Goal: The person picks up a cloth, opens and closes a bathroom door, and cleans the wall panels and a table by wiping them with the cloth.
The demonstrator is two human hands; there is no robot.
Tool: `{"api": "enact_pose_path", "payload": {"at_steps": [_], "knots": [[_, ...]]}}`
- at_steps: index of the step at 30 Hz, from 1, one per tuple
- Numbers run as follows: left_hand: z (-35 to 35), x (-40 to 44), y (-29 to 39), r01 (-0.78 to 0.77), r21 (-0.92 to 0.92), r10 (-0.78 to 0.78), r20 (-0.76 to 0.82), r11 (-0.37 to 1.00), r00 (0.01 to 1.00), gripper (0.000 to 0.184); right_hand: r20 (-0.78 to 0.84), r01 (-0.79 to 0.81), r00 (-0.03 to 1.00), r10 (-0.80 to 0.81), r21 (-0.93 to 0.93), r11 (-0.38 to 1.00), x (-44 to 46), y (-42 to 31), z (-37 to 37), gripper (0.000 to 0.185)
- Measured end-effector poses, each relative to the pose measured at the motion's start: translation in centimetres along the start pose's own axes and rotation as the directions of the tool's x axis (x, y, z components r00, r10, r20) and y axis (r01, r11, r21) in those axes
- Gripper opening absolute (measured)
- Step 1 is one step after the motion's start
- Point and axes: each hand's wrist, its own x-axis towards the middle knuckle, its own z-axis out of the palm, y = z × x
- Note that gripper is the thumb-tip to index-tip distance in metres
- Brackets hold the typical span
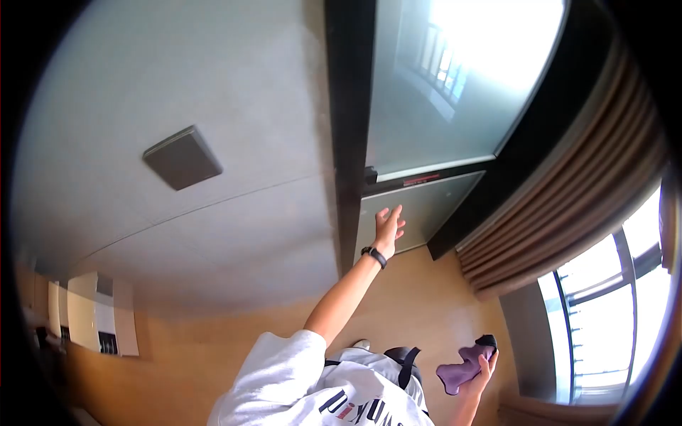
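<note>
White T-shirt (pixel 302 394) nearest the lens, dark lettering across the front. Left arm (pixel 346 302) reaches up and forward from it, black wristband (pixel 374 257) on; left hand (pixel 388 231) has its fingers spread apart, set over the lower panel (pixel 433 213) of a frosted glass door (pixel 444 135). Contact with the panel: cannot tell. Purple cloth (pixel 463 368), black at one end, is in the right hand (pixel 484 373), low at right; fingers curled round its right side, the bulk bunched out to the left of the palm, above the floor (pixel 415 284). Cloth and left hand well apart. Edges: dark upright frame (pixel 350 113) left of the left hand, between glass and pale wall (pixel 234 64); dark crossbar (pixel 458 172) above the fingertips; brown curtain (pixel 561 192) right of the door, window (pixel 604 312) farther right. Wood-toned floor stretches from the door's foot back to the body, between left forearm and cloth, and on along the wall base toward a pale cabinet (pixel 89 312) at far left.
</note>
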Motion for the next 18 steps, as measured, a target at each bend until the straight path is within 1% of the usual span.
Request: {"api": "enact_pose_path", "payload": {"at_steps": [1, 2, 4, 5, 6, 7, 8, 9, 11, 13, 14, 15, 17, 18], "knots": [[1.6, 1.2, 0.0, 0.034, -0.072, -0.040, -0.079, 0.997, 0.996, 0.075, 0.043, -0.034, 0.998, 0.036, -0.060, 0.998, 2.2, -1.0, -1.1, 0.042], [2.8, 2.7, 0.0, 0.035, -0.083, -0.044, -0.112, 0.996, 0.993, 0.075, 0.017, -0.063, 0.998, 0.064, -0.055, 0.997, 4.5, -1.9, -0.8, 0.041], [4.4, 5.8, -0.2, -0.034, -0.052, 0.028, -0.100, 0.998, 0.995, 0.075, 0.063, -0.120, 0.990, 0.124, -0.066, 0.991, 9.4, -3.0, -0.2, 0.041], [5.2, 7.6, -0.8, -0.217, -0.107, 0.191, -0.213, 0.970, 0.958, 0.069, 0.100, -0.154, 0.982, 0.159, -0.058, 0.986, 12.2, -3.0, -0.1, 0.041], [6.7, 8.8, -2.2, -0.327, -0.029, 0.285, -0.421, 0.945, 0.861, 0.064, 0.163, -0.180, 0.970, 0.183, -0.033, 0.983, 15.3, -2.4, -0.4, 0.041], [8.5, 8.7, -2.0, -0.415, 0.073, 0.373, -0.596, 0.907, 0.711, 0.059, 0.183, -0.220, 0.957, 0.223, -0.041, 0.975, 17.5, -3.5, 1.3, 0.041], [9.4, 9.2, -1.6, -0.479, -0.063, 0.336, -0.632, 0.876, 0.698, 0.054, 0.224, -0.244, 0.944, 0.244, -0.025, 0.969, 20.5, -2.8, 1.2, 0.042], [11.7, 12.6, -0.6, -0.441, 0.047, 0.343, -0.702, 0.897, 0.624, 0.048, 0.273, -0.270, 0.925, 0.264, -0.017, 0.963, 27.1, -2.5, 2.6, 0.044], [11.3, 15.2, -2.9, -0.583, 0.178, 0.515, -0.707, 0.793, 0.485, 0.048, 0.311, -0.342, 0.887, 0.341, -0.055, 0.938, 31.6, -3.7, 3.8, 0.045], [10.7, 16.8, -4.7, -0.648, 0.281, 0.613, -0.701, 0.708, 0.366, 0.045, 0.441, -0.338, 0.814, 0.377, -0.168, 0.926, 36.2, -3.9, 5.4, 0.045], [9.9, 15.9, -4.8, -0.577, 0.393, 0.657, -0.657, 0.716, 0.369, 0.044, 0.444, -0.374, 0.785, 0.431, -0.214, 0.902, 37.9, -4.3, 6.6, 0.044], [8.6, 15.3, -4.9, -0.380, 0.593, 0.704, -0.612, 0.710, 0.361, 0.041, 0.464, -0.389, 0.762, 0.452, -0.231, 0.892, 39.6, -4.1, 6.8, 0.044], [6.9, 15.5, -5.7, -0.208, 0.676, 0.692, -0.599, 0.706, 0.402, 0.039, 0.498, -0.318, 0.725, 0.475, -0.368, 0.873, 43.7, -2.7, 7.4, 0.044], [6.3, 16.7, -6.3, -0.206, 0.719, 0.736, -0.579, 0.664, 0.351, 0.039, 0.544, -0.256, 0.712, 0.444, -0.387, 0.886, 45.0, -2.1, 8.2, 0.039]]}}
